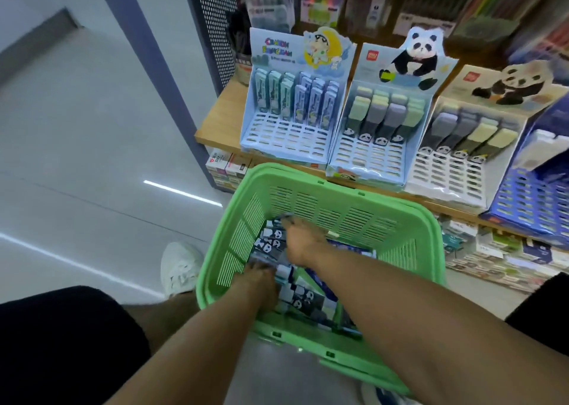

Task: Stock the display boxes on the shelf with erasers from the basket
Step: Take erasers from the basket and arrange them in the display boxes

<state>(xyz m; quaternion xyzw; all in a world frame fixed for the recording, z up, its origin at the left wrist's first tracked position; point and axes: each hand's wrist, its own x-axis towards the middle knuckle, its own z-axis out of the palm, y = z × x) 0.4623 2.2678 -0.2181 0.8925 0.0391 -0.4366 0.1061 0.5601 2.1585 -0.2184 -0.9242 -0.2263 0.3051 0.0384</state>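
Observation:
A green plastic basket [354, 210] stands on the floor below the shelf, holding several panda-print erasers [303, 301]. Both my hands are inside it. My left hand [260, 283] reaches down into the pile near the basket's left wall; its fingertips are buried and blurred. My right hand [303, 246] lies further in, its fingers pinching a dark eraser [284, 219] at the far side of the pile. On the wooden shelf [221, 118] stand a light blue cartoon display box [286, 139], a blue panda display box [369, 158] and a white panda display box [446, 176], each partly filled at the back.
A dark blue display box [529, 198] sits at the shelf's right end. Packaged stationery [508, 256] fills the lower shelf behind the basket. A dark post [160, 75] rises left of the shelf. My white shoe [180, 267] rests on the grey floor by the basket.

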